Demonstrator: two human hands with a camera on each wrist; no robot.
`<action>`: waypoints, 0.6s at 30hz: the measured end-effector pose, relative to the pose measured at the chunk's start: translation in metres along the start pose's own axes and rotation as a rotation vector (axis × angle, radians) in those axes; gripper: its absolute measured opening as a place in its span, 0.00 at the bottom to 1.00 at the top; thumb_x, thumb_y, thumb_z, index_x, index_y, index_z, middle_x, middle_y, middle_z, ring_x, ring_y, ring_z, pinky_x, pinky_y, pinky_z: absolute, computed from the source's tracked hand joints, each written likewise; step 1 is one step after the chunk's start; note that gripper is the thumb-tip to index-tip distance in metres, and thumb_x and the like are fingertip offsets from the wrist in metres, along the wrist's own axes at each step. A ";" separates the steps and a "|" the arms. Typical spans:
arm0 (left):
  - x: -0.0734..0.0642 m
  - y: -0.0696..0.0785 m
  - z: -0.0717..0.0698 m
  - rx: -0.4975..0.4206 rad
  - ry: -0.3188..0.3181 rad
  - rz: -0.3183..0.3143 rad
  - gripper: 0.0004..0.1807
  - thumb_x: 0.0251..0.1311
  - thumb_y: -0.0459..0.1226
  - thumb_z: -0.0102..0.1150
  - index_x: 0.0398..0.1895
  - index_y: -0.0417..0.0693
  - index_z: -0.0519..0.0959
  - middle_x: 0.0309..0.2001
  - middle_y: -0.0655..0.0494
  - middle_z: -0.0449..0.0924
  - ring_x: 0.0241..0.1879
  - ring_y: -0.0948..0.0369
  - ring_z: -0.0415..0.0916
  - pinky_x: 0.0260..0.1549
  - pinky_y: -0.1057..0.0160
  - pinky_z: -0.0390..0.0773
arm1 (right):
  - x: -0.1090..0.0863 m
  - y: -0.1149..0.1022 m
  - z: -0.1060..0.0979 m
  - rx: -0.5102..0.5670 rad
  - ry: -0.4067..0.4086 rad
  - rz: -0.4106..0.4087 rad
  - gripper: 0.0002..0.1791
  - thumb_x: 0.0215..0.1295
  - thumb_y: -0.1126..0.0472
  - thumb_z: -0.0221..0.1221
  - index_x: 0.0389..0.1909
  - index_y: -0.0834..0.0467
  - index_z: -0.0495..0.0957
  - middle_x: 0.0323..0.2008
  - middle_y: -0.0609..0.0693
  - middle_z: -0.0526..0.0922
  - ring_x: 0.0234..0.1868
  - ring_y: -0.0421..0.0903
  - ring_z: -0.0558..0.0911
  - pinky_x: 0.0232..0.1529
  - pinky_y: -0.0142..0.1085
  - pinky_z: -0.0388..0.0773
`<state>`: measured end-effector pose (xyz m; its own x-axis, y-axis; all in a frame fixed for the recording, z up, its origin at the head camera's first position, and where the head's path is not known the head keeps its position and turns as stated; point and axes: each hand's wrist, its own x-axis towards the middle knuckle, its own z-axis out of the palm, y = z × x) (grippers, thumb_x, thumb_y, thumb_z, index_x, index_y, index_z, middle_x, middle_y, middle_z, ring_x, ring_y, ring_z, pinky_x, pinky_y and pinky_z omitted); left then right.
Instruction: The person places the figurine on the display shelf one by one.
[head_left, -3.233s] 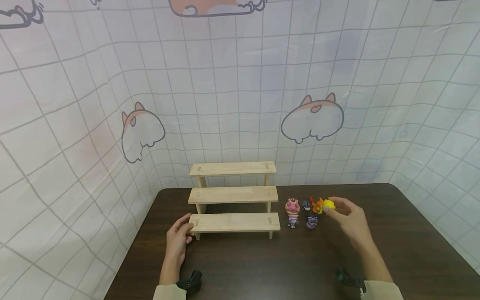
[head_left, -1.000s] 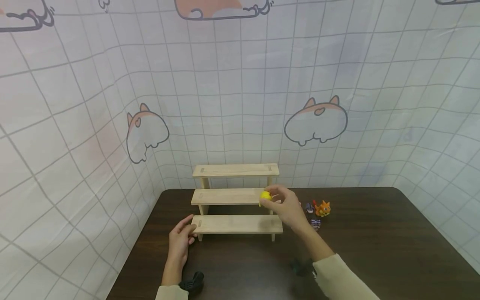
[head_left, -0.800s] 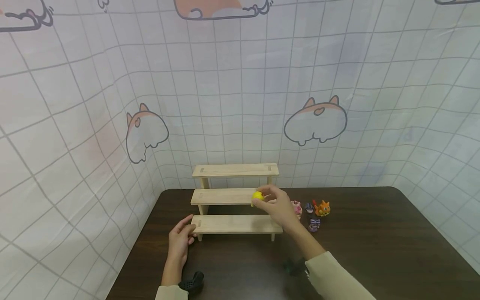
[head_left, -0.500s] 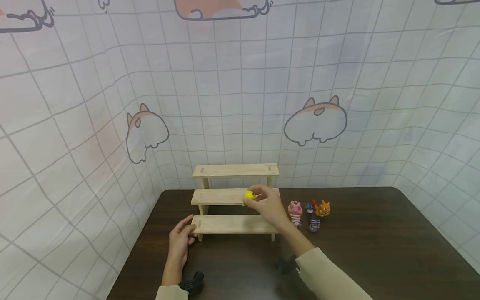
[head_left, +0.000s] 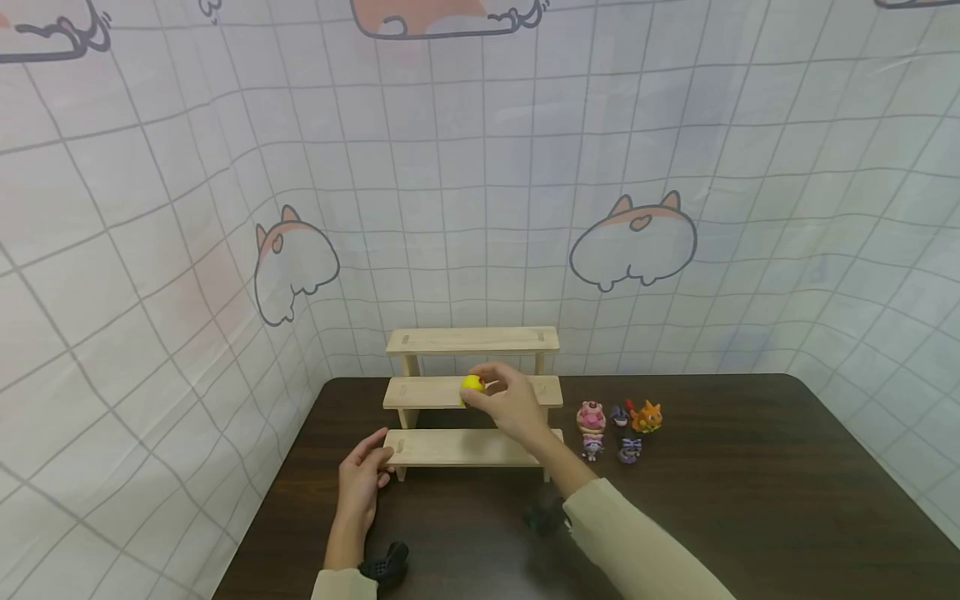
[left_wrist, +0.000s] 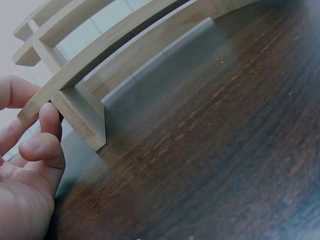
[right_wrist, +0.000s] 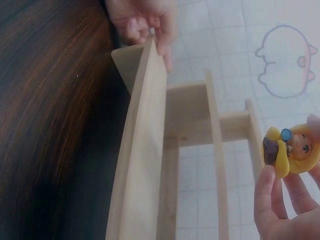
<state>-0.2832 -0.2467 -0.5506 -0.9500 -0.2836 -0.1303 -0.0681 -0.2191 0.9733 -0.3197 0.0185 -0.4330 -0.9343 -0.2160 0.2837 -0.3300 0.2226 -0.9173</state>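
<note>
A pale wooden three-step display stand (head_left: 457,448) stands on the dark table. My left hand (head_left: 358,482) grips the left end of its lowest step; in the left wrist view thumb and fingers lie above and below the board's end (left_wrist: 42,102). My right hand (head_left: 517,410) pinches a small yellow-haired toy figurine (right_wrist: 296,150), which wears a dark outfit and has a round blue piece near its face. From the head view, this figurine overlaps the middle step, while the hand hides part of that board.
Right of the stand several small figurines are grouped: a pink one (head_left: 591,417), a pink-and-purple one (head_left: 592,447), a dark blue one (head_left: 619,415), an orange one (head_left: 647,417) and a purple one (head_left: 630,451). A white grid-patterned curtain (head_left: 480,208) surrounds the table (head_left: 750,483).
My right hand has carried the yellow-haired figurine leftward from the group on the right to the stand's middle step. My left hand keeps its grip on the lowest step.
</note>
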 end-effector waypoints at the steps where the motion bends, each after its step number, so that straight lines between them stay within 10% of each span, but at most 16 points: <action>1: 0.000 0.000 0.000 -0.002 0.000 0.001 0.28 0.69 0.29 0.57 0.72 0.41 0.71 0.47 0.56 0.77 0.27 0.67 0.74 0.22 0.73 0.66 | 0.001 0.000 0.002 0.001 -0.004 -0.001 0.18 0.63 0.52 0.71 0.52 0.51 0.83 0.51 0.51 0.83 0.47 0.48 0.80 0.38 0.36 0.81; 18: 0.000 -0.001 0.000 -0.009 0.004 0.007 0.28 0.68 0.30 0.58 0.72 0.40 0.71 0.45 0.58 0.78 0.26 0.67 0.74 0.22 0.74 0.67 | 0.017 0.005 0.029 0.005 -0.024 0.028 0.19 0.64 0.51 0.70 0.53 0.51 0.82 0.52 0.51 0.82 0.47 0.50 0.80 0.41 0.35 0.81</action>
<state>-0.2836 -0.2466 -0.5516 -0.9494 -0.2887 -0.1239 -0.0583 -0.2255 0.9725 -0.3337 -0.0118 -0.4411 -0.9397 -0.2321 0.2510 -0.3027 0.2238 -0.9264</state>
